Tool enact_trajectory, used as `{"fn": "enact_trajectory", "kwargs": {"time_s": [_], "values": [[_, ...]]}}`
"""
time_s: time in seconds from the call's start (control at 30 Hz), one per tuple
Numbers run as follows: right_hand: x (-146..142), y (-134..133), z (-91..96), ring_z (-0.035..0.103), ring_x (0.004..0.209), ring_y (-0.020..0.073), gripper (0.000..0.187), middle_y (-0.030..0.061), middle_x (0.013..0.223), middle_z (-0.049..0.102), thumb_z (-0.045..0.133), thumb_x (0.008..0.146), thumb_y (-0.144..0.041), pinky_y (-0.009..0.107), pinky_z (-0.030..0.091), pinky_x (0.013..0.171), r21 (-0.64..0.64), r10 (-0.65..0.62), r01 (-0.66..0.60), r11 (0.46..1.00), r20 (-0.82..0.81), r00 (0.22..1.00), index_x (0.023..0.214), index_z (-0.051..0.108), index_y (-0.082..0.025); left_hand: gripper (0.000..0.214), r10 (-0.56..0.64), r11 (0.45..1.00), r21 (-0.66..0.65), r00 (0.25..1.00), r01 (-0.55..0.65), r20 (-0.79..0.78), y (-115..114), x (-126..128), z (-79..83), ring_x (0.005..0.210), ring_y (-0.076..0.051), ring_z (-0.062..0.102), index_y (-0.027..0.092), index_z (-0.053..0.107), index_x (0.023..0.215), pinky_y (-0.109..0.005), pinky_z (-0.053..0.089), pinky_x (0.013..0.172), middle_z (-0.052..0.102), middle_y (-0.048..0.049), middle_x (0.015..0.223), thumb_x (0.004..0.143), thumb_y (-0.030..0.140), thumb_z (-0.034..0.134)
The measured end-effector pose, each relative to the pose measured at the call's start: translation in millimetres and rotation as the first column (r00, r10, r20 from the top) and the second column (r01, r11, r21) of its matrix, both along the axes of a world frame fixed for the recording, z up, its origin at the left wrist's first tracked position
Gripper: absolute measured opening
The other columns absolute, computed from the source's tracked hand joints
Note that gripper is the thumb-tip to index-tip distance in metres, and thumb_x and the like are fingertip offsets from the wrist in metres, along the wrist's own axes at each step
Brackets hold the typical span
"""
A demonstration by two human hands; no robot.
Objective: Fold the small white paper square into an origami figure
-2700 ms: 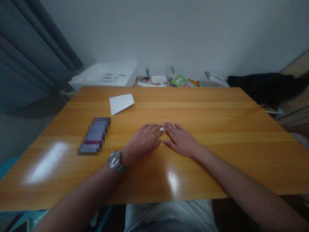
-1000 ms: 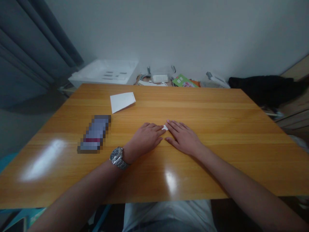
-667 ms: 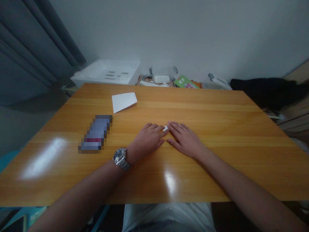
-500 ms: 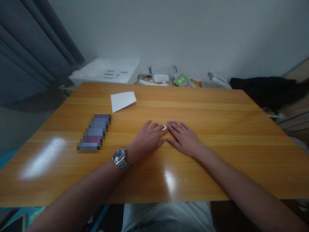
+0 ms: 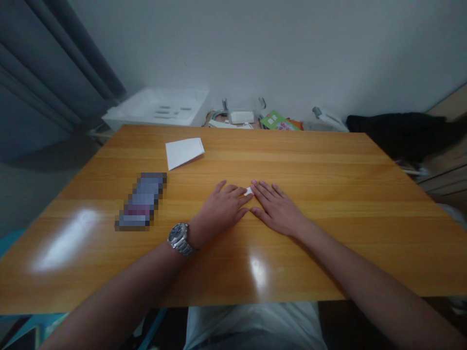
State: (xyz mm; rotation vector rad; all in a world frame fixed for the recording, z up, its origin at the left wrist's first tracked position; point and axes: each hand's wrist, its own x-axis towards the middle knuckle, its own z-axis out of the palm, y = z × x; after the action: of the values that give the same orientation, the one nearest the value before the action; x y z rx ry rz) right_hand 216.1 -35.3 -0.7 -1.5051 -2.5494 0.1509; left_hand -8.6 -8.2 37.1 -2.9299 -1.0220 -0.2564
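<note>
A small white piece, seemingly paper, lies on the wooden table between my two hands. My left hand rests palm down to its left, fingers spread, with the index fingertip at the edge of the piece. On that wrist is a silver watch. My right hand lies flat to the right, fingers stretched out, its fingertips touching or covering the right end of the piece. How much of the piece is under the fingers is hidden.
A white sheet of paper lies farther back on the left. Nearer, a blurred-out phone-like object lies on the table. Behind the far edge are a white foam tray, a green booklet and dark cloth.
My left hand has shifted very slightly left, and a little more of the white piece shows between the fingers. The right hand stays nearly still. The view has tilted slightly.
</note>
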Motion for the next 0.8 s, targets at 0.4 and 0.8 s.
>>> {"fn": "enact_trajectory", "kwargs": {"time_s": [0.4, 0.8], "values": [[5, 2, -0.4, 0.023, 0.156, 0.0233, 0.069, 0.0113, 0.168, 0.026, 0.026, 0.106, -0.055, 0.049, 0.022, 0.127, -0.019, -0.004, 0.004, 1.0, -0.021, 1.0, 0.164, 0.018, -0.017, 0.038, -0.017, 1.0, -0.021, 1.0, 0.017, -0.003, 5, -3, -5.1, 0.124, -0.027, 0.056, 0.026, 0.058, 0.139, -0.051, 0.033, 0.114, 0.063, -0.0074, 0.137, 0.103, 0.036, 0.048], [15, 6, 0.0, 0.028, 0.154, 0.0277, 0.072, 0.0171, 0.165, 0.031, 0.03, 0.105, -0.055, 0.048, 0.026, 0.126, -0.002, -0.107, 0.107, 0.994, -0.017, 0.994, 0.159, 0.033, -0.007, 0.039, -0.022, 0.998, -0.052, 1.0, 0.023, 0.017, 6, -3, -5.2, 0.123, -0.026, 0.056, 0.025, 0.058, 0.14, -0.049, 0.034, 0.113, 0.062, -0.008, 0.137, 0.103, 0.035, 0.048]]}}
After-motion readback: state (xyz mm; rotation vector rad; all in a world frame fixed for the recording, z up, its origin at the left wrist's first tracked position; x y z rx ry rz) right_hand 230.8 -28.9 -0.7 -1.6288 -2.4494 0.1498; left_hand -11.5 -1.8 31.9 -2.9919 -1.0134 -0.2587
